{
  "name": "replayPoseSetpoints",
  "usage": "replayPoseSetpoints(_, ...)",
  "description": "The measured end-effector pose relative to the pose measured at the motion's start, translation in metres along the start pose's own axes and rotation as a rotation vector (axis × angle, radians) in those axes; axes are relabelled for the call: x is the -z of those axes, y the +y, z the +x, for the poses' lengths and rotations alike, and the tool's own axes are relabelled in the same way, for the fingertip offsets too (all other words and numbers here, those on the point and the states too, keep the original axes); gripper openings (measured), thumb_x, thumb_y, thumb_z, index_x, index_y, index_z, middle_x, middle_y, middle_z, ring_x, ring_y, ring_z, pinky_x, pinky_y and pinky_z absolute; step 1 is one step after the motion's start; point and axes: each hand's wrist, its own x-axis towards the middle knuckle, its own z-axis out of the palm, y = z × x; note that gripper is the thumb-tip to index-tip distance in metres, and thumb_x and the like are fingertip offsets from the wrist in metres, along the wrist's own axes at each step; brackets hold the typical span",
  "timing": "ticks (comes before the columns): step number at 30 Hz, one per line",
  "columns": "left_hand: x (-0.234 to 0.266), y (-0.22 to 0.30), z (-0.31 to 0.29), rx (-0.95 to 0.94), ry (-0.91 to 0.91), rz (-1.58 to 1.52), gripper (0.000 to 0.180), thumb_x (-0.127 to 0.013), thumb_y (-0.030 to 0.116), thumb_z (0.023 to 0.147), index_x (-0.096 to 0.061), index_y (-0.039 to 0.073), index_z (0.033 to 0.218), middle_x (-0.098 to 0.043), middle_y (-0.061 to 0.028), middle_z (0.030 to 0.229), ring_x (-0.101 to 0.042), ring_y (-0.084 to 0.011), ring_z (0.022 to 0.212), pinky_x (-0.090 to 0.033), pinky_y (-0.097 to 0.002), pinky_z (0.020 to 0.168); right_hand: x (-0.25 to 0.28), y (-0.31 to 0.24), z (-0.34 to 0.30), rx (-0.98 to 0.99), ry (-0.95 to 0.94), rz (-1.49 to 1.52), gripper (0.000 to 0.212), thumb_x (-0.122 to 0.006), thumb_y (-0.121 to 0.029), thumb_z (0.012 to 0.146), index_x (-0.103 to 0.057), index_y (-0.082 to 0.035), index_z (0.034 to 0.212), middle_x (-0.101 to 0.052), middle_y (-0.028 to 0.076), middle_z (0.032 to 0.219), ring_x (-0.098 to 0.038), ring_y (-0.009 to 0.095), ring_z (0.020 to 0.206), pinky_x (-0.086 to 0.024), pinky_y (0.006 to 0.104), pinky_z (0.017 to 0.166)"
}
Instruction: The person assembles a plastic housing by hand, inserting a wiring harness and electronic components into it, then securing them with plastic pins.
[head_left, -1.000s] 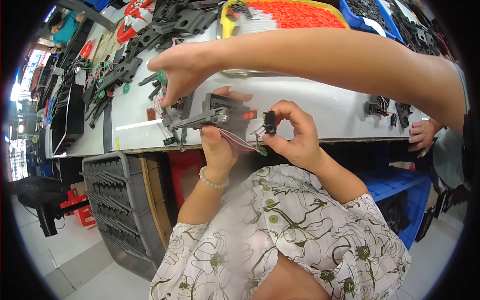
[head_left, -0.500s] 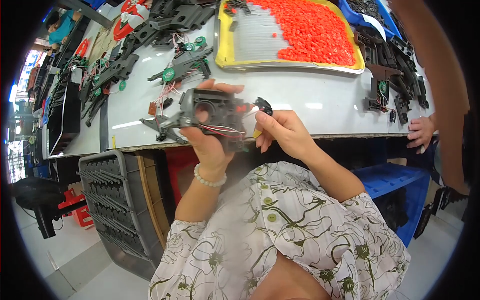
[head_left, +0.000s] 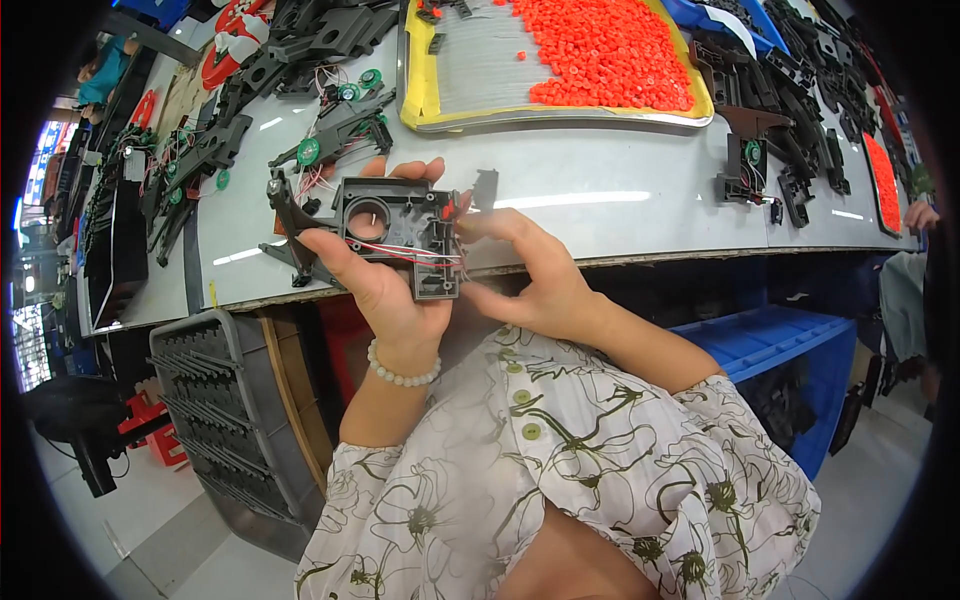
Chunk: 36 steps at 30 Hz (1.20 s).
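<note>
My left hand grips a dark grey plastic housing, held above the table's front edge. The housing has a round opening, and red and white wires run across its inside. An angled dark arm shows at its left end. My right hand is closed at the housing's right edge, fingertips beside a small red piece and the wire ends. Just above those fingers a small dark grey part shows blurred; whether it is attached or held I cannot tell.
A yellow-lined tray of small red plastic pieces stands behind my hands. Dark plastic parts with green round components lie left; more dark parts lie right. Another person's hand shows far right. Below are a grey crate and a blue bin.
The housing has turned so its inside faces up. My right hand has moved left from a small black wired piece held apart to the housing's edge. The other person's arm has withdrawn rightward.
</note>
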Motion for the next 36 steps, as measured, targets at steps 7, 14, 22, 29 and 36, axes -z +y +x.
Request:
replayPoseSetpoints(7, -0.002, -0.005, -0.002, -0.057, 0.053, 0.148, 0.078, -0.037, 0.071, 0.078, -0.042, 0.004, 0.118, -0.053, -0.0147, 0.109, -0.05, -0.0291, 0.109, -0.045, -0.0433, 0.088, 0.005, -0.002, -0.001, -0.037, 0.0, 0.029, 0.024, -0.065, -0.001, 0.069, -0.059, -0.001, 0.092, -0.059, 0.007, 0.077, -0.057, 0.016, 0.066, -0.046, 0.0261, 0.06)
replayPoseSetpoints(14, -0.002, -0.012, -0.001, -0.247, -0.018, 0.404, 0.087, -0.045, 0.072, 0.074, -0.036, 0.002, 0.125, -0.051, -0.0145, 0.111, -0.05, -0.0256, 0.108, -0.043, -0.0385, 0.09, 0.016, -0.005, 0.005, 0.083, 0.049, 0.022, 0.02, -0.06, -0.005, 0.071, -0.054, 0.0, 0.09, -0.057, 0.009, 0.077, -0.056, 0.022, 0.067, -0.046, 0.0289, 0.064)
replayPoseSetpoints(22, 0.001, -0.01, 0.0, -0.153, -0.105, 0.399, 0.088, -0.047, 0.071, 0.073, -0.035, 0.001, 0.125, -0.051, -0.0151, 0.111, -0.052, -0.0243, 0.105, -0.048, -0.0333, 0.084, 0.022, -0.015, 0.008, -0.359, 0.031, 0.644, 0.014, -0.051, -0.006, 0.085, -0.05, 0.001, 0.097, -0.059, 0.008, 0.091, -0.058, 0.013, 0.085, -0.046, 0.0249, 0.075)
replayPoseSetpoints(29, 0.0, -0.009, 0.003, -0.118, -0.103, 0.369, 0.088, -0.047, 0.071, 0.074, -0.036, 0.0, 0.125, -0.051, -0.0151, 0.11, -0.053, -0.0237, 0.105, -0.048, -0.0316, 0.083, 0.034, -0.009, 0.018, -0.464, -0.05, 0.701, 0.015, -0.049, -0.011, 0.091, -0.054, 0.002, 0.097, -0.059, 0.007, 0.085, -0.056, 0.012, 0.077, -0.045, 0.0252, 0.07)
replayPoseSetpoints(36, 0.002, -0.011, 0.003, -0.118, -0.148, 0.344, 0.087, -0.047, 0.07, 0.074, -0.037, 0.0, 0.124, -0.051, -0.015, 0.111, -0.053, -0.0239, 0.105, -0.049, -0.0319, 0.083, 0.032, -0.007, 0.022, -0.48, -0.085, 0.725, 0.021, -0.048, -0.017, 0.093, -0.056, 0.002, 0.096, -0.061, 0.008, 0.084, -0.056, 0.01, 0.072, -0.046, 0.0241, 0.067)
